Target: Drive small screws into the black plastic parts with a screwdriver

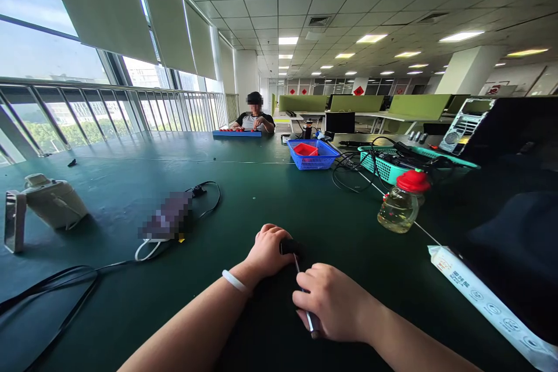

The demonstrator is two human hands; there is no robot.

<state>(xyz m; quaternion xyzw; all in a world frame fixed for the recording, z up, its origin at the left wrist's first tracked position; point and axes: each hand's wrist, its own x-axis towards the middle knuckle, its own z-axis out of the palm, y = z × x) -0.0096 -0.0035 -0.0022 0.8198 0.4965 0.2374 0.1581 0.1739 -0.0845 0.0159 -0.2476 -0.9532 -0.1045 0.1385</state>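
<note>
Near the middle of the dark green table (244, 197), my left hand (270, 249) is closed around a small black object (288, 246), whose kind I cannot make out. My right hand (333, 302) grips a screwdriver (310, 318) with a thin metal shaft. The shaft points up and away from me, and its tip meets or lies just at the near side of the black object. My fingers hide part of the screwdriver's handle and most of the black object. A white band (235, 282) circles my left wrist.
Right of my hands are a red-lidded bottle (401, 203) and a long white packet (488, 302). Farther back stand a blue basket (314, 157) and a green basket (381, 165) with cables. Left lies a cable (78, 270) beside a beige canteen (56, 200). Another person (255, 116) sits opposite.
</note>
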